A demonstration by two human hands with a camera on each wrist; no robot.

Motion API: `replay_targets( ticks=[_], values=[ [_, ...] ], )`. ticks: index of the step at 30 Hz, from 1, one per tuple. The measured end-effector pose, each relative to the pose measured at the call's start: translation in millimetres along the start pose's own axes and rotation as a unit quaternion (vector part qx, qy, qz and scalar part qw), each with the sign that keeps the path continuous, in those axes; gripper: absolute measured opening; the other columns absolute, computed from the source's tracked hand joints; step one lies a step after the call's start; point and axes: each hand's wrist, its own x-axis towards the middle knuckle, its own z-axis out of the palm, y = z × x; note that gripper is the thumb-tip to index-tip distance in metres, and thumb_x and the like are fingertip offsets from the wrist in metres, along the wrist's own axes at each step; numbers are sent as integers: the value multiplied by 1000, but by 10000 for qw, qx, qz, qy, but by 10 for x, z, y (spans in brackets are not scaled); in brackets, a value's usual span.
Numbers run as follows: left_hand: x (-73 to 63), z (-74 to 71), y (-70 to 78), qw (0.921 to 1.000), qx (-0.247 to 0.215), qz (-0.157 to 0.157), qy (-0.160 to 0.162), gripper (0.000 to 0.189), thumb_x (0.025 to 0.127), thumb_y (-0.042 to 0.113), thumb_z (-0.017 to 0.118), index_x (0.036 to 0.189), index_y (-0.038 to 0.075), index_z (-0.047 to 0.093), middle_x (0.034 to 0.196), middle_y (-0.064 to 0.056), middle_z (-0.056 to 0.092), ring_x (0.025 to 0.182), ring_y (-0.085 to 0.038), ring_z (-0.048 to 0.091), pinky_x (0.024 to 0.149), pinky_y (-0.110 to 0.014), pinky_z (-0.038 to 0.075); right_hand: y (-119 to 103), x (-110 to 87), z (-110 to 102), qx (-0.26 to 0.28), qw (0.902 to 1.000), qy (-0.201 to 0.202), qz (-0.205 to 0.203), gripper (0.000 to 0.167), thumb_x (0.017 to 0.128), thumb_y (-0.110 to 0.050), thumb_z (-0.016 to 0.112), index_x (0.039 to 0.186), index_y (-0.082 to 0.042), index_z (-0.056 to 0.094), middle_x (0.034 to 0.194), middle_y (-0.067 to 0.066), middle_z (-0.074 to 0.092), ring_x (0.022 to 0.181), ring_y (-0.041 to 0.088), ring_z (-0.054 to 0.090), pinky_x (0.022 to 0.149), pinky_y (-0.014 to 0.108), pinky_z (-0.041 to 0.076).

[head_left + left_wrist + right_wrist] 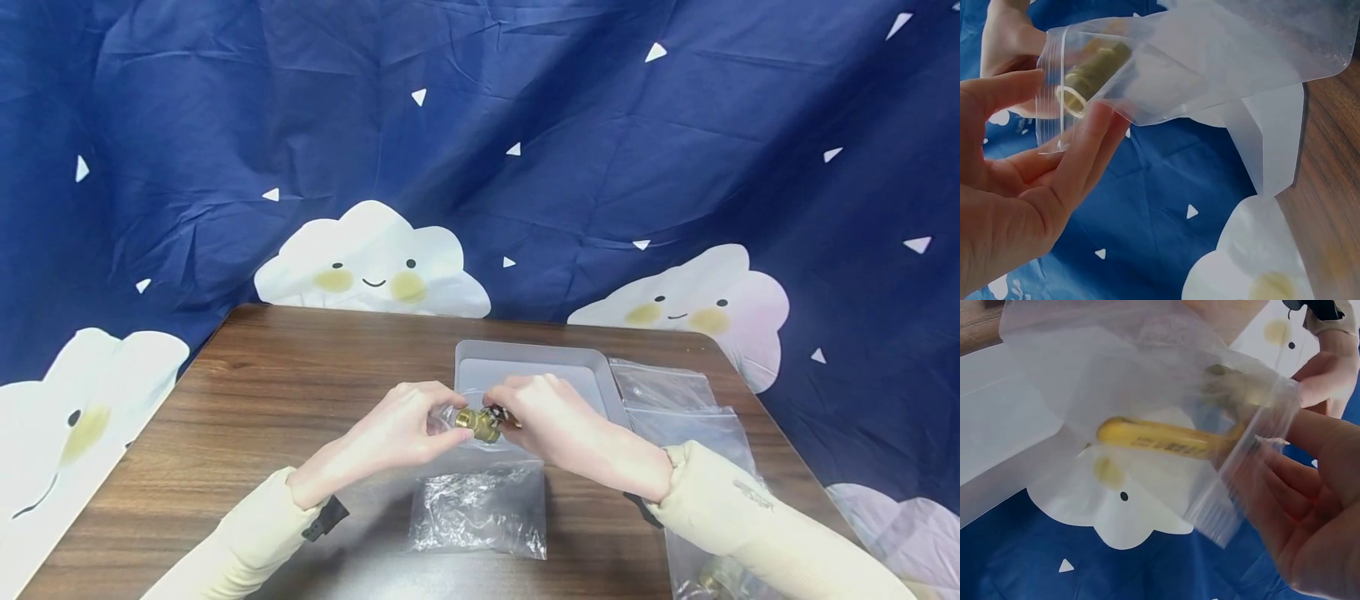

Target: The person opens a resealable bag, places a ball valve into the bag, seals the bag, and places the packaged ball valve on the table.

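Note:
A brass ball valve (477, 422) with a yellow lever handle (1157, 439) sits at the mouth of a clear zip bag (1166, 69). Both wrist views show the valve through the plastic. From the left, my left hand (397, 423) pinches the bag's zip edge, thumb and fingers close about the threaded end. My right hand (555, 417) grips the opposite side of the mouth near the valve's stem, partly hiding the handle in the head view. A crinkled clear bag (480, 510) shows just below the hands; whether it is the held one I cannot tell.
Behind the hands stands a shallow grey tray (536, 353) on the wooden table (300, 367). Clear zip bags (667, 387) lie along the table's right side, and one near my right forearm holds a brass-coloured item (716, 575). A blue cloud-print cloth (480, 125) hangs behind.

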Motion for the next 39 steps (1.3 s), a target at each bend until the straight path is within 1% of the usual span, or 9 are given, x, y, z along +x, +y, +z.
replay_targets(
  ticks=[5, 9, 13, 17, 23, 25, 28, 33, 39],
  values=[
    [-2, 4, 7, 10000, -36, -28, 25, 31, 85, 24, 76, 106, 3, 72, 102, -10, 76, 72, -7, 72, 67, -13, 55, -53, 47, 24, -342, 9991, -250, -35, 19, 72, -5, 80, 82, -17, 69, 70, -6, 63, 63, 10, 63, 52, 26, 52],
    [-9, -1, 10, 9999, -121, -65, -36, 31, 85, 23, 76, 107, 2, 71, 103, -10, 76, 73, -7, 73, 68, -12, 55, -69, 78, 71, -380, 9988, -302, -113, 20, 72, -2, 77, 73, -17, 65, 63, -8, 58, 56, 6, 52, 48, 25, 48],
    [-11, -2, 12, 9999, -131, -68, -38, 31, 85, 24, 76, 107, 2, 71, 103, -10, 76, 73, -7, 73, 67, -11, 55, -81, 94, 119, -360, 9987, -318, -171, 23, 73, 0, 75, 66, -17, 60, 58, -9, 54, 52, 4, 42, 45, 24, 44],
    [-10, -9, 19, 9999, -135, -68, -6, 31, 85, 22, 76, 107, 2, 71, 103, -10, 76, 75, -7, 74, 68, -11, 56, -98, 117, 165, -269, 9985, -392, -256, 26, 76, -5, 78, 62, -17, 58, 54, -9, 51, 51, 4, 36, 44, 23, 43],
    [-15, -10, 31, 9996, -277, -39, -44, 31, 85, 20, 77, 108, 1, 71, 105, -12, 75, 76, -8, 75, 68, -10, 56, -119, 137, 228, -249, 9971, -661, -276, 24, 77, -6, 77, 61, -18, 63, 53, -9, 54, 49, 3, 37, 45, 24, 48],
    [-15, -12, 33, 9996, -268, -20, -31, 31, 84, 21, 77, 108, 1, 71, 106, -12, 75, 76, -8, 75, 68, -10, 56, -129, 143, 248, -235, 9963, -780, -260, 24, 76, -3, 74, 60, -18, 63, 52, -9, 53, 49, 3, 38, 45, 25, 48],
    [-13, -14, 30, 9998, -200, 3, -13, 33, 83, 22, 78, 109, 2, 71, 106, -11, 75, 75, -6, 74, 69, -11, 56, -149, 156, 274, -200, 9949, -953, -245, 26, 78, -5, 73, 60, -19, 62, 51, -10, 52, 49, 3, 38, 45, 26, 48],
    [-18, -16, 27, 9999, -109, -28, -109, 35, 83, 21, 78, 111, 1, 71, 107, -10, 75, 73, -4, 72, 71, -15, 57, -164, 167, 318, -103, 9927, -1158, -310, 30, 75, 1, 69, 57, -19, 56, 50, -9, 48, 49, 3, 34, 42, 21, 41],
    [-34, -15, 23, 9994, -272, -95, -178, 35, 83, 21, 79, 110, 0, 70, 107, -12, 75, 73, -4, 73, 71, -13, 57, -147, 161, 368, 55, 9916, -1254, -320, 28, 72, 6, 67, 58, -17, 58, 50, -11, 40, 49, 2, 29, 42, 14, 30]
  ],
)
